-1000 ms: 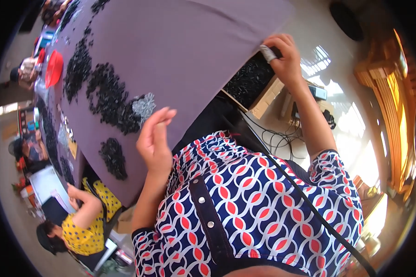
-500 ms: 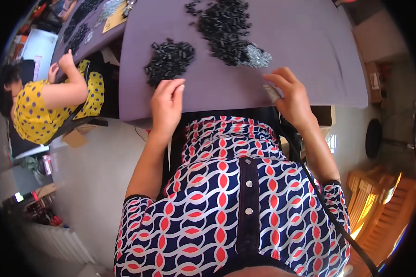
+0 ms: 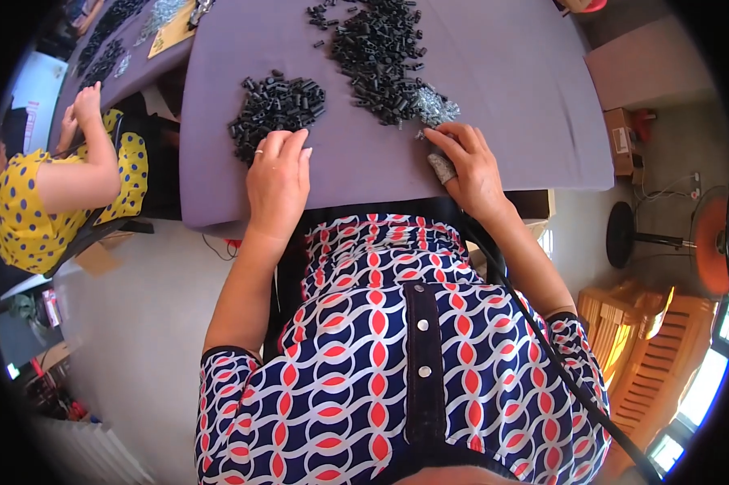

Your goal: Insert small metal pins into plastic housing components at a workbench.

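My left hand (image 3: 278,179) rests at the near edge of a pile of small black cylindrical pieces (image 3: 277,109). Its fingers bend over the pile's edge with the thumb held apart, and no piece shows in them. My right hand (image 3: 471,171) is beside a small heap of silvery metal parts (image 3: 438,107). Its fingertips touch a tiny silvery part (image 3: 420,135) just off that heap, while the thumb, wearing a grey sleeve (image 3: 442,168), stays away from them. A larger pile of the black pieces (image 3: 379,61) lies beyond, against the silvery heap.
A purple-grey cloth covers the table (image 3: 534,121). At the left, a person in a yellow dotted top (image 3: 29,206) works at another table with similar piles. A wooden bench (image 3: 663,347) and a fan (image 3: 714,242) stand at the right. A black strap (image 3: 570,380) crosses my front.
My right hand has come left and down to the silvery heap's near edge. My left hand has moved slightly toward the left pile, its fingers now stretched further. The view has shifted slightly.
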{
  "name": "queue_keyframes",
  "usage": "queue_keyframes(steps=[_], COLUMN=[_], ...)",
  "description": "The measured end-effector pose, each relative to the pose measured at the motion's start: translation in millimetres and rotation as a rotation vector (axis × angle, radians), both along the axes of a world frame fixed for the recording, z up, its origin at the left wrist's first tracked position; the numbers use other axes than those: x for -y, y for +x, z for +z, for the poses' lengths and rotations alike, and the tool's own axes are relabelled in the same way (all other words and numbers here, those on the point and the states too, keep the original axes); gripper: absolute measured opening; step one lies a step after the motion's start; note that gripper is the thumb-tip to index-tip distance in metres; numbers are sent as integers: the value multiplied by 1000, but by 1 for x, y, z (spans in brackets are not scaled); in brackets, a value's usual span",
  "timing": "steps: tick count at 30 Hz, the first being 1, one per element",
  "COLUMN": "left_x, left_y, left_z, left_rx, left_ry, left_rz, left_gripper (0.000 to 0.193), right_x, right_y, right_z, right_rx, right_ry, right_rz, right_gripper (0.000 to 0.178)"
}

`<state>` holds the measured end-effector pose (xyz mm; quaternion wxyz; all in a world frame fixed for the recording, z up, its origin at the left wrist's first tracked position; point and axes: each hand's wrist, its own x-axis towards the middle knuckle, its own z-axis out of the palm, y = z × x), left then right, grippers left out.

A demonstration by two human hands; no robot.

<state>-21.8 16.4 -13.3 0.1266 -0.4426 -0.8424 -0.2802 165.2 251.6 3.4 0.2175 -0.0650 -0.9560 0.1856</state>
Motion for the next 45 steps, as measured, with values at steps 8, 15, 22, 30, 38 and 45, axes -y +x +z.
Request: queue_keyframes(steps=[8, 15, 22, 30, 38, 45], left_x=[-12, -13, -13, -13, -10, 12], left_y=[-9, -6, -8, -14, -9, -12], left_z=[5, 6, 8, 14, 20, 20], left_rx=[-62, -121, -132, -164, -38, 5], left_ry=[-95, -88, -132, -85, 27, 76], left_rz=[-14, -9, -35, -55, -57, 25], left_gripper=[18, 16, 13, 9, 12, 16], right_x=[-8, -1, 3, -1, -4, -7], right_y=[9, 13, -2, 23, 2, 1], right_z=[-7, -4, 3, -7, -2, -1], right_rx=[55, 15, 111, -19, 2, 12], right_ry=[-28, -4, 69, -60, -48, -115], right_rz=[28, 5, -4, -15, -36, -41], right_gripper=[55, 55, 61, 53, 45, 33])
